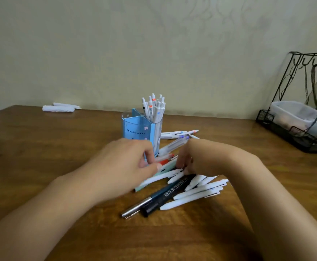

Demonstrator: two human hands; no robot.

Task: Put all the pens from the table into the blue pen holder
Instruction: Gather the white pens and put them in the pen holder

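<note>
The blue pen holder stands mid-table with several white pens upright in its right compartment. In front of it lies a heap of pens: several white ones, a dark marker and a silver-tipped pen. A few more white pens lie to the right of the holder. My left hand pinches a red-and-clear pen at the heap's near-left side. My right hand reaches into the heap with curled fingers on white pens; what it grips is hidden.
The wooden table runs back to a pale wall. A black wire rack holding a clear plastic box sits at the far right. Two white rolled items lie at the back left.
</note>
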